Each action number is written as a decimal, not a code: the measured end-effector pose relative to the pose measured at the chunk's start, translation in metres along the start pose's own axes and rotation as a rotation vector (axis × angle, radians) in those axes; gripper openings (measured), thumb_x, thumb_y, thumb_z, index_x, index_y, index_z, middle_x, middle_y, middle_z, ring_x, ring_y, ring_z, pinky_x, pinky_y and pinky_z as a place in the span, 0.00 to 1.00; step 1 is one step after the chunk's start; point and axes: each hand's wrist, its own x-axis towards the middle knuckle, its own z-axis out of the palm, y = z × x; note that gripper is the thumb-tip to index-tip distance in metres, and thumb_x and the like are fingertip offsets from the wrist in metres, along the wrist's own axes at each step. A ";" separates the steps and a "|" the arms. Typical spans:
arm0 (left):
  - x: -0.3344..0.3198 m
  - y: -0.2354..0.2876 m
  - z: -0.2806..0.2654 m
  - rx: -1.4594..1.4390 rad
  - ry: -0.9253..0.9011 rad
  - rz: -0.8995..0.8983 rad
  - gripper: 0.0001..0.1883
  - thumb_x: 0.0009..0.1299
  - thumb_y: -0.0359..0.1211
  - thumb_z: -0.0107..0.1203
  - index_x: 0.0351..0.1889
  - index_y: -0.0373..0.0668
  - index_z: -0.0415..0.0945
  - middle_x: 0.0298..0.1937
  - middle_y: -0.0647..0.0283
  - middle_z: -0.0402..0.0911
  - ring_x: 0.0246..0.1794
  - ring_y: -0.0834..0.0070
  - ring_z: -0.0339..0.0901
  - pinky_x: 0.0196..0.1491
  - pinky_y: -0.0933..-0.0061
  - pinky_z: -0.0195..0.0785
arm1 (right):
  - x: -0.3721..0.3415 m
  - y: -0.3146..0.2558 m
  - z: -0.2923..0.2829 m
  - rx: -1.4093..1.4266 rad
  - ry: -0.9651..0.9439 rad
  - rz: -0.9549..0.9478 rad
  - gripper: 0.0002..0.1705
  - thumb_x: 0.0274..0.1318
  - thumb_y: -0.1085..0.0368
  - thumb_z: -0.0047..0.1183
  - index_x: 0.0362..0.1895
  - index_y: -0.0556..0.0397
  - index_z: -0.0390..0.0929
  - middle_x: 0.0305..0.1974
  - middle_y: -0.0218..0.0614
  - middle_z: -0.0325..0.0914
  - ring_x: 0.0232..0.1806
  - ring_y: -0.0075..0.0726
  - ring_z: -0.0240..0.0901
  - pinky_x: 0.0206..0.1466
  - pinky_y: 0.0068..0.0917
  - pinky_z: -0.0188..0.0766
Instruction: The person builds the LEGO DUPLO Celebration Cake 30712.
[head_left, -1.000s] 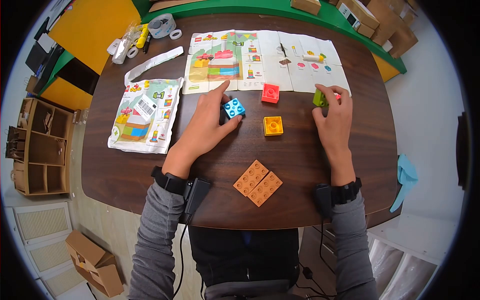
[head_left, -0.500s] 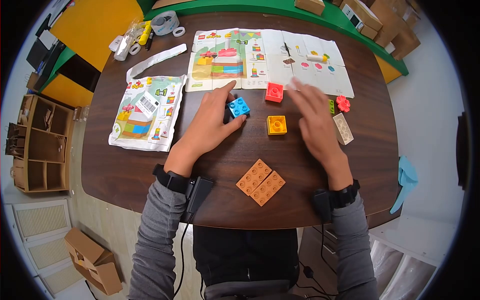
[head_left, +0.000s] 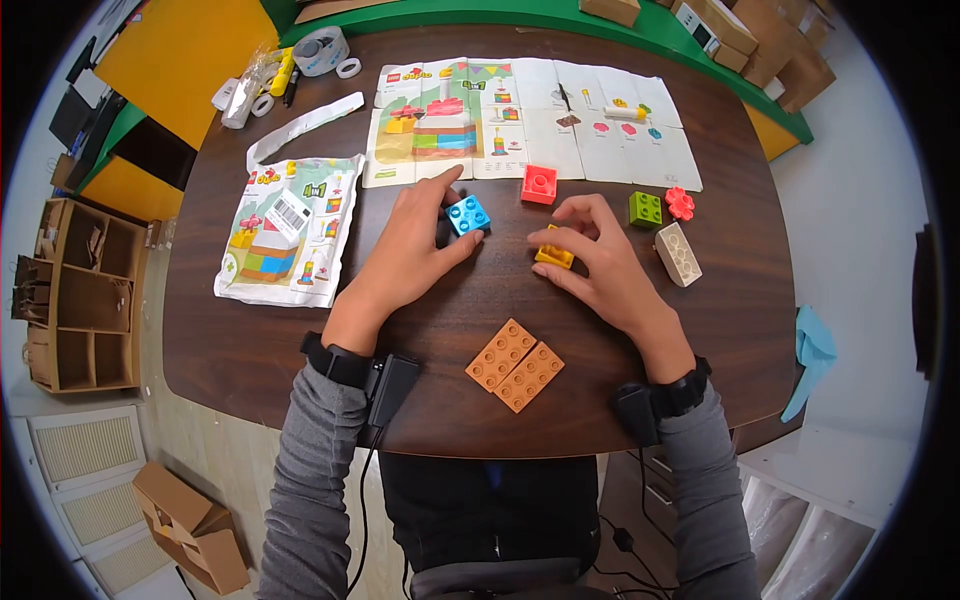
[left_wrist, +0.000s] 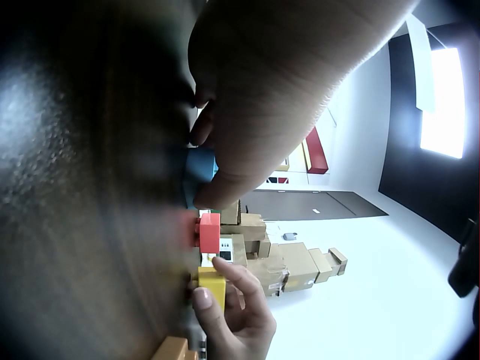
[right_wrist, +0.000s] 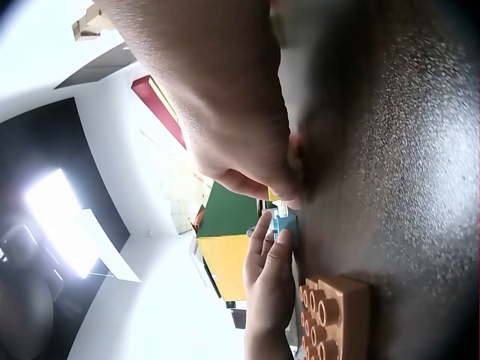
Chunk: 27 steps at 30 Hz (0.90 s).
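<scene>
My left hand (head_left: pixel 400 250) holds the blue toy brick (head_left: pixel 467 214) between thumb and fingers, its studs facing up on the table. My right hand (head_left: pixel 610 265) pinches the yellow brick (head_left: pixel 555 257) between thumb and fingers, partly covering it from above. In the left wrist view, the thumb and a finger lie on opposite sides of that yellow brick (left_wrist: pixel 213 288). Just beyond it a red brick (head_left: pixel 539 185) sits hollow side up. Toward me lie two orange-brown bricks (head_left: pixel 530 377) side by side, studs up.
To the right are a green brick (head_left: pixel 645 209), a pink-red flower piece (head_left: pixel 680 203) and a beige brick (head_left: pixel 679 255). An unfolded instruction sheet (head_left: pixel 545 140) spans the back. At left lie a printed bag (head_left: pixel 268 268), a torn strip (head_left: pixel 310 128) and tape rolls (head_left: pixel 320 52).
My right hand has left the green brick and flower piece at the right, swept left past the red brick, and taken hold of the yellow brick. My left hand stays on the blue brick.
</scene>
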 end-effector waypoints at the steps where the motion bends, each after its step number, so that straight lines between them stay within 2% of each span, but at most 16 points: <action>1: 0.000 0.000 0.000 0.000 -0.001 0.001 0.37 0.63 0.35 0.65 0.69 0.40 0.60 0.50 0.56 0.72 0.49 0.65 0.68 0.55 0.67 0.64 | 0.000 0.000 0.001 0.032 0.083 -0.028 0.20 0.53 0.62 0.63 0.52 0.49 0.77 0.44 0.38 0.68 0.44 0.40 0.69 0.47 0.33 0.70; 2: 0.000 0.001 -0.001 -0.001 -0.002 -0.011 0.37 0.63 0.35 0.65 0.69 0.40 0.60 0.50 0.56 0.72 0.49 0.65 0.68 0.55 0.67 0.64 | 0.001 -0.002 0.000 0.030 0.084 -0.027 0.20 0.53 0.62 0.63 0.52 0.49 0.77 0.44 0.38 0.68 0.44 0.40 0.69 0.47 0.33 0.70; 4: 0.000 0.002 0.000 -0.003 -0.004 -0.022 0.37 0.63 0.35 0.65 0.69 0.40 0.60 0.50 0.56 0.72 0.48 0.65 0.68 0.55 0.67 0.64 | 0.004 -0.008 -0.002 0.097 0.227 0.120 0.24 0.58 0.63 0.59 0.58 0.51 0.71 0.41 0.42 0.69 0.40 0.43 0.71 0.46 0.34 0.70; 8: 0.000 0.001 -0.001 -0.001 -0.007 -0.011 0.36 0.63 0.35 0.65 0.68 0.41 0.61 0.50 0.56 0.72 0.49 0.65 0.68 0.55 0.67 0.64 | 0.003 -0.005 0.001 0.039 0.346 0.178 0.24 0.62 0.63 0.54 0.61 0.53 0.67 0.39 0.46 0.71 0.40 0.47 0.72 0.46 0.36 0.71; 10: 0.000 0.001 0.000 0.000 -0.007 -0.010 0.36 0.63 0.35 0.64 0.68 0.41 0.61 0.50 0.56 0.72 0.49 0.65 0.68 0.55 0.67 0.64 | 0.003 0.001 0.001 -0.132 0.369 0.159 0.16 0.66 0.63 0.49 0.55 0.54 0.70 0.40 0.46 0.73 0.40 0.50 0.73 0.44 0.38 0.71; 11: 0.000 0.001 0.000 0.000 -0.006 -0.009 0.36 0.63 0.35 0.64 0.68 0.42 0.61 0.50 0.56 0.72 0.49 0.65 0.68 0.55 0.67 0.64 | 0.002 0.002 0.000 -0.131 0.369 0.160 0.16 0.66 0.63 0.49 0.55 0.54 0.70 0.40 0.46 0.73 0.40 0.50 0.73 0.44 0.38 0.71; 13: 0.000 0.002 0.000 -0.001 -0.004 -0.007 0.35 0.63 0.35 0.64 0.68 0.42 0.62 0.50 0.56 0.72 0.49 0.65 0.68 0.55 0.67 0.64 | 0.001 0.004 -0.002 -0.152 0.306 0.224 0.11 0.67 0.63 0.46 0.49 0.54 0.72 0.40 0.44 0.74 0.41 0.52 0.73 0.42 0.40 0.71; 19: 0.000 0.002 -0.001 0.006 -0.005 -0.003 0.34 0.63 0.35 0.64 0.67 0.43 0.62 0.51 0.56 0.72 0.50 0.64 0.68 0.56 0.66 0.64 | 0.002 0.012 -0.002 -0.247 0.381 0.245 0.09 0.69 0.64 0.43 0.45 0.53 0.73 0.35 0.45 0.74 0.37 0.53 0.73 0.40 0.42 0.70; 27: 0.001 0.001 -0.001 0.015 -0.011 0.008 0.34 0.64 0.35 0.64 0.67 0.42 0.63 0.50 0.56 0.72 0.50 0.64 0.69 0.56 0.67 0.63 | 0.006 0.026 -0.008 -0.263 0.467 0.266 0.10 0.70 0.63 0.41 0.46 0.55 0.73 0.37 0.47 0.76 0.39 0.53 0.75 0.40 0.43 0.70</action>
